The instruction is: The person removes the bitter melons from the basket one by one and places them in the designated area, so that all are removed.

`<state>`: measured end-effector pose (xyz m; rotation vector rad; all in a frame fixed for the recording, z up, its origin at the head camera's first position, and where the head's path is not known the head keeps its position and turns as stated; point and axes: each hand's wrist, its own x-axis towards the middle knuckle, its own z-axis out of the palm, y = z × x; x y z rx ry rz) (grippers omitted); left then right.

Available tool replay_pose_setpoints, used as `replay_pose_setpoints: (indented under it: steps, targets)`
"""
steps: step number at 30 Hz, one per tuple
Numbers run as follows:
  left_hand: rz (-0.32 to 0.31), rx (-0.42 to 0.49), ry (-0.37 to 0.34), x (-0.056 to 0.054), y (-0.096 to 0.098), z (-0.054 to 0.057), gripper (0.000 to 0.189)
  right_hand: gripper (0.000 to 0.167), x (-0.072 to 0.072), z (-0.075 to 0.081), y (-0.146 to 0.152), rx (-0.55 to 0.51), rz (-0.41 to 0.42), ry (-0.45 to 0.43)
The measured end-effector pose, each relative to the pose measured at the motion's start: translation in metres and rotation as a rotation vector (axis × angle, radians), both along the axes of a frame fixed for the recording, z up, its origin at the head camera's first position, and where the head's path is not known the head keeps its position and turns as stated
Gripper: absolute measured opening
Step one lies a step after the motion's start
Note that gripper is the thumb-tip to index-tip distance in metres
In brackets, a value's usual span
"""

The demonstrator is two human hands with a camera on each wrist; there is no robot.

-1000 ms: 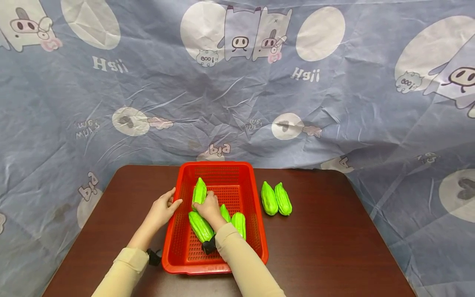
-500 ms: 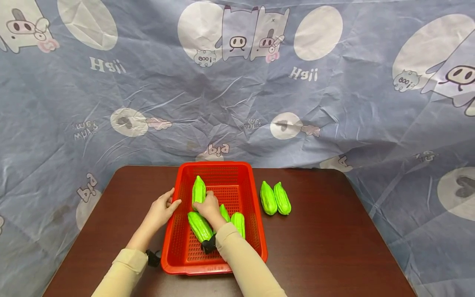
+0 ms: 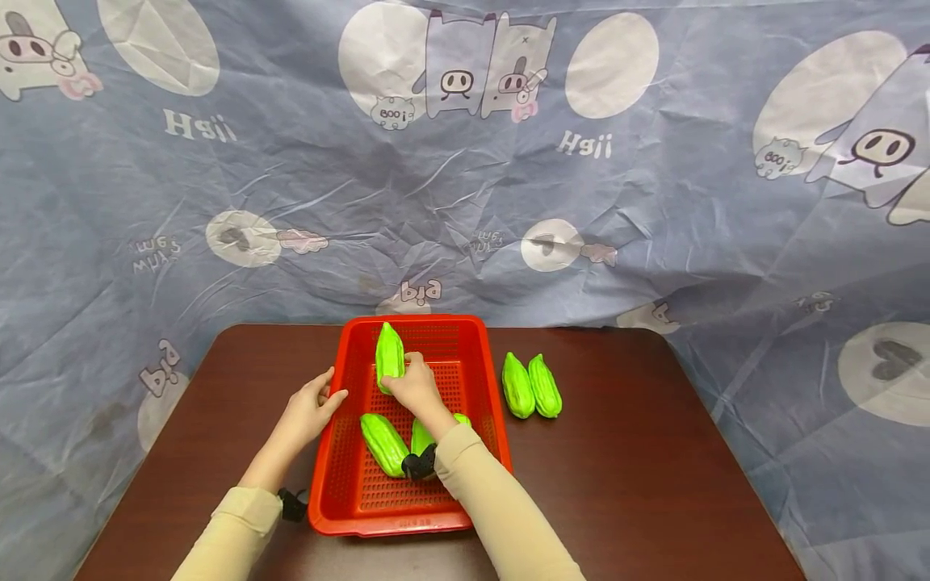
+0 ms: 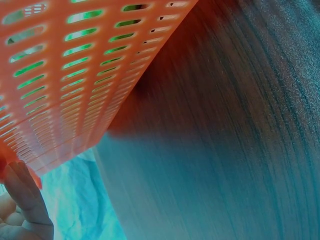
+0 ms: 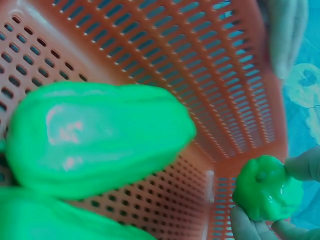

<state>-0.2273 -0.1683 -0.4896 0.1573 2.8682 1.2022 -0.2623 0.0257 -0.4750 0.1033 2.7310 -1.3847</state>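
In the head view my right hand (image 3: 417, 389) grips a bright green bitter melon (image 3: 390, 355) by its near end, over the far left part of a red plastic basket (image 3: 392, 526). The right wrist view shows the thumb and fingers around the end of this melon (image 5: 267, 190). Lower in the basket lie other bitter melons; one (image 3: 385, 445) is at the left, another (image 3: 421, 438) is partly hidden by my right wrist. My left hand (image 3: 307, 410) holds the basket's left rim, thumb over the edge, fingers (image 4: 27, 195) against the outside.
Two more bitter melons (image 3: 532, 387) lie side by side on the dark brown table (image 3: 625, 468), right of the basket. A blue-grey patterned cloth (image 3: 465, 194) hangs behind the table's far edge.
My right hand has moved the gripped bitter melon up and toward the basket's far end. My left hand stays on the rim. The head view has shifted slightly.
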Motion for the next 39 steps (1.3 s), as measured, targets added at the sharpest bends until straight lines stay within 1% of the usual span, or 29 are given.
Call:
replay_pose_setpoints:
  steps: [4, 7, 13, 19, 25, 33, 39]
  targets:
    - [0.006, -0.002, -0.006, 0.001, 0.0, -0.001, 0.062, 0.063, -0.001, 0.012, 0.01, 0.007, -0.002, 0.021]
    - [-0.004, -0.004, 0.008, 0.001, -0.001, -0.001, 0.062, 0.064, -0.002, 0.022, 0.02, -0.005, -0.012, 0.032]
    - [-0.006, 0.0, 0.013, 0.0, -0.001, 0.0, 0.062, 0.063, -0.005, 0.04, 0.045, -0.054, -0.035, 0.054]
    - [-0.008, 0.004, 0.0, 0.001, -0.003, 0.001, 0.062, 0.062, -0.007, 0.053, 0.07, -0.062, -0.083, 0.072]
    - [-0.014, 0.006, 0.005, 0.0, -0.006, 0.002, 0.062, 0.062, -0.007, 0.059, 0.1, -0.063, -0.146, 0.094]
    - [-0.023, 0.002, 0.011, -0.001, -0.006, 0.001, 0.062, 0.064, -0.003, 0.061, 0.14, -0.05, -0.209, 0.081]
    - [-0.026, 0.008, 0.002, -0.001, -0.004, -0.001, 0.062, 0.067, -0.001, 0.054, 0.168, -0.025, -0.248, 0.064]
